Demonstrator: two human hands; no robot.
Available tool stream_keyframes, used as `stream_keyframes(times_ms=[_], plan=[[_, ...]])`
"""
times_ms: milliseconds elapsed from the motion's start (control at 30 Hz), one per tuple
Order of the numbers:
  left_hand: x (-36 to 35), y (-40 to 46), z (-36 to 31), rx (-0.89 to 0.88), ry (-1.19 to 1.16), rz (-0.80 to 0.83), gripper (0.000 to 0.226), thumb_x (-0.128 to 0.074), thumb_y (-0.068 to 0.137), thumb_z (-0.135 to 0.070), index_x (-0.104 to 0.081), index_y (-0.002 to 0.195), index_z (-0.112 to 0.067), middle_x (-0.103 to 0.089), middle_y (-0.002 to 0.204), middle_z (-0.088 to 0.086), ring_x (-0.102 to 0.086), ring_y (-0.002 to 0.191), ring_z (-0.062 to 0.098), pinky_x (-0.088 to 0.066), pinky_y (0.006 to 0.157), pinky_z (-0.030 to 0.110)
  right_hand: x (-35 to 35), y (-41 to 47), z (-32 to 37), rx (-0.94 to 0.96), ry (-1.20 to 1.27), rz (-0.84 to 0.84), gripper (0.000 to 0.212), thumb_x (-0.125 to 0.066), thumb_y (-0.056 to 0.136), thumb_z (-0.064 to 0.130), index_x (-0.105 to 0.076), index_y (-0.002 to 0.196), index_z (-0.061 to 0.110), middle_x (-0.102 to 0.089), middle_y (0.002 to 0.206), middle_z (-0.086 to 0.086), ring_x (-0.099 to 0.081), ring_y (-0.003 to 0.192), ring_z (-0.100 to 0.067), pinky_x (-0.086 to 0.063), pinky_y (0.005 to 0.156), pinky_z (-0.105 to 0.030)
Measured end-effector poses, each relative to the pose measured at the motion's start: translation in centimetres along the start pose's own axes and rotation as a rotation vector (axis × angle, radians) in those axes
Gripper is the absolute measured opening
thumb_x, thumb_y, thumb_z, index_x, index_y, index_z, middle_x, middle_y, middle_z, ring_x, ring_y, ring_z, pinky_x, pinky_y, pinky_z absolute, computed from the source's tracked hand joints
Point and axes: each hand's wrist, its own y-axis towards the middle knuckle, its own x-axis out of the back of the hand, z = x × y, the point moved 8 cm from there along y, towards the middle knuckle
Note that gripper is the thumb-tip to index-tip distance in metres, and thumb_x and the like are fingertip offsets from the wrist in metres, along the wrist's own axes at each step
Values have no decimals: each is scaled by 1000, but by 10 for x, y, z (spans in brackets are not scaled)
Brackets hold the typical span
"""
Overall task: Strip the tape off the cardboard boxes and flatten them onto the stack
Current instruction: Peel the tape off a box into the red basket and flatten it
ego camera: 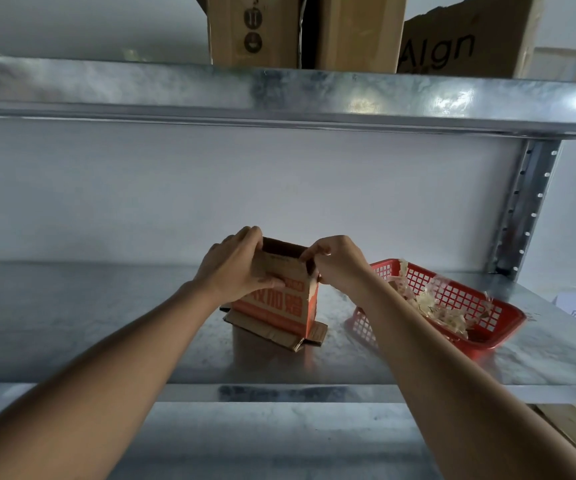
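Cardboard box (276, 299) stands open on our metal shelf (106, 323), left hand (234, 268) and right hand (338, 268) gripping its top edges.

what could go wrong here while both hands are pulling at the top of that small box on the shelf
1. The small cardboard box stands upright on splayed bottom flaps; a hard tug from the right hand might tip it despite the left hand gripping it.
2. The red basket of tape scraps sits close beside the right forearm and could get knocked along the metal shelf.
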Motion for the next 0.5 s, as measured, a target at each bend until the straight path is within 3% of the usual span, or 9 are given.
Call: stream_keyframes(times_ms=[67,133,233,300,367,500], plan=[[2,-3,1,-2,29,-25,71,-81,64,-75,-40,92,-25,-51,90,-12,-48,69,6,-31,60,31,-2,1,-2,-5,0,7,28,-56,96,12,-81,95,25,-71,90,0,-67,80,-19,-48,51,-26],[3,-8,3,19,44,-40,69,-81,64,-75,-40,89,-26,-52,85,-14,-51,70,11,-31,59,31,-3,1,-5,-17,6,2,12,-72,94,30,-82,98,23,-71,86,2,-64,79,-16,-43,52,-22],[8,-17,12,138,-72,-52,56,-73,71,-78,-49,85,-29,-60,79,-13,-59,72,11,-45,58,34,-4,3,-5,-48,-5,-26,29,-87,81,41,-81,100,20,-72,90,3,-66,86,-15,-54,64,-27],[9,-23,18,190,-275,-56,49,-61,82,-75,-59,82,-27,-65,75,-8,-63,73,12,-54,66,41,-3,1,-2,-76,-42,-33,38,-92,75,40,-78,100,15,-70,95,0,-66,90,-16,-61,77,-34],[15,-25,25,206,-433,-107,48,-53,94,-65,-68,79,-21,-69,77,-4,-67,77,16,-56,77,47,-4,0,4,-79,-95,-24,43,-94,71,39,-76,99,12,-69,98,-1,-65,90,-17,-61,79,-34],[24,-19,39,239,-301,-103,29,-67,98,-27,-76,76,-10,-64,114,-9,-62,104,10,-46,88,27,-11,-5,22,-3,-162,-67,47,-95,72,28,-74,111,13,-67,108,-2,-62,97,-20,-57,78,-32]])
